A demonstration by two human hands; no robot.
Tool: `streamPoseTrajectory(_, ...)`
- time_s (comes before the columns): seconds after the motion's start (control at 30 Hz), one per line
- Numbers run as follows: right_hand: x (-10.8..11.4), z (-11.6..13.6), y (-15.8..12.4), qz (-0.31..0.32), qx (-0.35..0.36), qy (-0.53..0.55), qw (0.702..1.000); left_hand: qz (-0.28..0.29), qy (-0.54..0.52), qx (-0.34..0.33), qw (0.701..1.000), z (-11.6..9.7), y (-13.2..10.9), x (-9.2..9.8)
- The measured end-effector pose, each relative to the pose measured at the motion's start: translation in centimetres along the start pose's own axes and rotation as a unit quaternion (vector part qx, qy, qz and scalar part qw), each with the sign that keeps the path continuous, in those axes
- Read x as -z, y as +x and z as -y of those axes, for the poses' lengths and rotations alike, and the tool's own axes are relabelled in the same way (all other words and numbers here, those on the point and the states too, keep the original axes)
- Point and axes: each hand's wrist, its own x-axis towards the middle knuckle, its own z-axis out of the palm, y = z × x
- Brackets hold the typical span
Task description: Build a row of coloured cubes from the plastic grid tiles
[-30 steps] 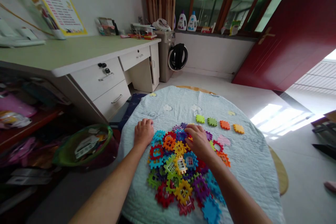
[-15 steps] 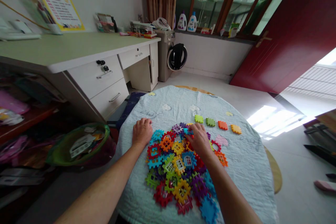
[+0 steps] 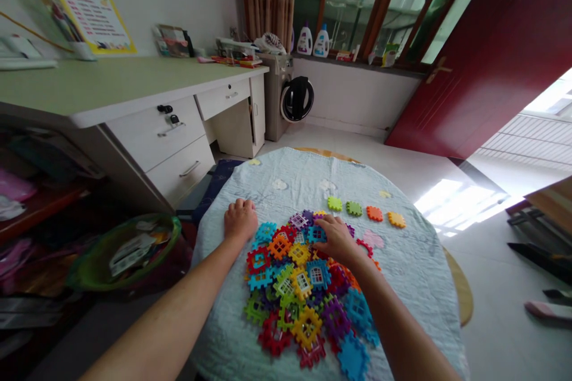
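A heap of colourful plastic interlocking building tiles [image 3: 300,254], many with window-like centres, lies on the cloth-covered round table. My right hand [image 3: 336,239] reaches over the heap's far right part, thumb and fingers apart. Just beside its fingertips is a blue tile [image 3: 316,234]; whether they touch it I cannot tell. My left hand [image 3: 241,220] rests on the cloth left of the heap, holding nothing, with its fingers laid down. Beyond the heap, a row holds a lime tile [image 3: 334,204], a green tile [image 3: 354,208], an orange tile [image 3: 374,213] and a yellow tile [image 3: 396,219].
The pale blue tablecloth [image 3: 411,286] covers the round table. A stool [image 3: 460,292] shows past its right edge. On the left stand a desk [image 3: 147,80] and a green-rimmed bin [image 3: 174,232]. Behind are a washing machine [image 3: 273,95] and a red door [image 3: 473,65].
My right hand has opened its fingers somewhat and shifted slightly over the heap, uncovering more of the blue tile. My left hand stays on the cloth. The whole view has shifted slightly.
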Motion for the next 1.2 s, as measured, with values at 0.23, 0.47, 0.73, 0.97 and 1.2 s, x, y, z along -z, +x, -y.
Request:
streamPoseTrajectory(0.23,1.4,3.2,1.5,-0.053,0.006,0.051,0.997,-0.034,-0.046,-0.001,0.998,0.7,-0.1,-0.6)
streamPoseTrajectory(0.47,-1.7,11.8,5.5,-0.037,0.028,0.048,0.998,-0.042,-0.065,0.004,0.997,0.7,-0.3,-0.3)
streamPoseTrajectory(0.73,-3.5,12.9,6.6,0.024,-0.003,-0.033,0.999,-0.034,-0.064,-0.002,0.997,0.7,-0.3,0.1)
streamPoseTrajectory(0.97,-3.0,13.0,7.6,0.027,0.013,-0.044,0.999,-0.032,-0.05,-0.008,0.998,0.4,-0.5,0.2)
streamPoseTrajectory(1.2,0.3,3.8,9.7,-0.038,-0.013,-0.014,0.999,-0.054,-0.001,-0.034,0.998,-0.2,-0.8,0.2)
